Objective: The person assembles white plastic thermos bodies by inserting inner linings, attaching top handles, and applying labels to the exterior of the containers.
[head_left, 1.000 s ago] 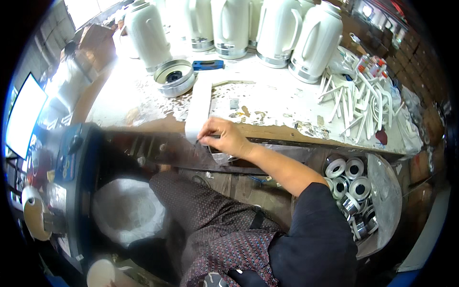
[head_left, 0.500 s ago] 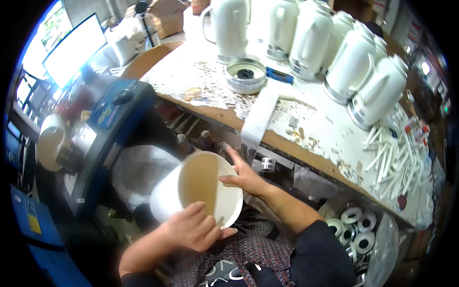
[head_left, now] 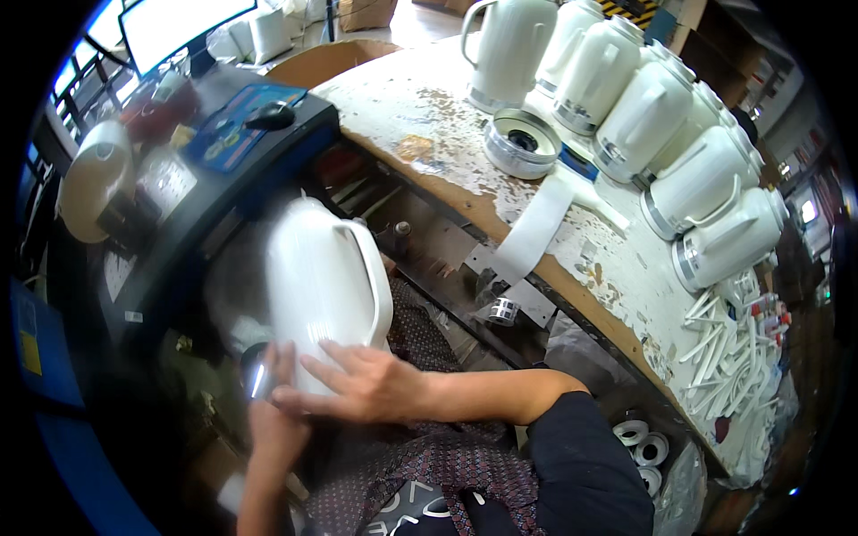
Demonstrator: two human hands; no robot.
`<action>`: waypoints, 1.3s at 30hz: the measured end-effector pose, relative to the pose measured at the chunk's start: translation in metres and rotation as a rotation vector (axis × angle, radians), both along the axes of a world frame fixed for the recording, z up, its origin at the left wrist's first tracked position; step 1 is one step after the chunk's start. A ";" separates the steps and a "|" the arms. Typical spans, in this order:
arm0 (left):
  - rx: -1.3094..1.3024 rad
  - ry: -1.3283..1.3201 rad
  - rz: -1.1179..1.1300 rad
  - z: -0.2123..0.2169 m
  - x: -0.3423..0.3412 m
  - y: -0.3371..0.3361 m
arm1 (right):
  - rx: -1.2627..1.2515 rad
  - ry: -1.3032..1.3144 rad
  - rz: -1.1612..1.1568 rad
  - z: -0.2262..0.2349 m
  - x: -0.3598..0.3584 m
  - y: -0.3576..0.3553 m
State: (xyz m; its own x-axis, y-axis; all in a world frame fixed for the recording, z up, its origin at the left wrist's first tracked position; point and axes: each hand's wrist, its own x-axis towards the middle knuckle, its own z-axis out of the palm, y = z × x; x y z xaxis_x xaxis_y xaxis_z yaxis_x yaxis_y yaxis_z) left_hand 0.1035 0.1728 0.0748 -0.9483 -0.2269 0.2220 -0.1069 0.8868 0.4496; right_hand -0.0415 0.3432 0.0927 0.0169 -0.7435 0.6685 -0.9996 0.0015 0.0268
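A white jug (head_left: 322,277) with a long side handle lies tilted above my lap, its spout end pointing away from me. My right hand (head_left: 362,384) grips the jug's near end, with spread fingers on its side and the thumb reaching left. Beside that end is my left hand (head_left: 279,380), fingers partly blurred and bunched at a shiny silver-banded round piece (head_left: 259,371). Whether this piece touches the jug's bottom, I cannot tell. The jug's bottom is hidden behind my hands.
Several finished-looking white jugs (head_left: 635,116) stand on the worn table (head_left: 429,116). A silver ring-shaped base (head_left: 523,143), a white paper strip (head_left: 536,228) and a pile of white handles (head_left: 737,357) are also there. At left stands a desk with a mouse (head_left: 270,116).
The jug has turned: its wide open end faced me before, and now its handle side shows. Both hands have shifted left to its near end. The silver-banded piece has come into view.
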 end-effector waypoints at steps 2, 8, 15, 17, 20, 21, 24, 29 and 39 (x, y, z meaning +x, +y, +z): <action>-0.025 -0.055 -0.001 -0.056 0.010 0.008 | 0.313 -0.133 0.108 -0.007 0.015 -0.005; 0.142 -0.202 0.180 -0.099 0.063 0.033 | -0.109 -0.761 -0.089 -0.024 -0.012 0.037; -0.035 0.009 -0.154 -0.062 0.039 0.018 | -0.378 -1.278 -0.364 -0.044 -0.043 0.041; 0.070 0.077 -0.210 -0.075 0.036 0.022 | -0.603 -1.820 -0.113 -0.048 -0.033 0.036; 0.214 0.220 -0.216 -0.096 0.045 0.026 | -0.412 -2.140 -0.003 -0.054 -0.003 0.036; 0.269 0.239 -0.157 -0.101 0.049 0.026 | -0.305 -2.209 -0.005 -0.057 0.008 0.037; 0.511 0.252 0.022 -0.106 0.055 0.030 | -0.086 -2.260 -0.198 -0.066 0.041 0.041; 0.926 0.191 0.217 -0.088 0.046 0.045 | -0.278 -2.125 -0.114 -0.077 0.062 0.043; 0.996 0.264 0.250 -0.077 0.031 0.056 | -0.199 -2.039 -0.220 -0.082 0.059 0.040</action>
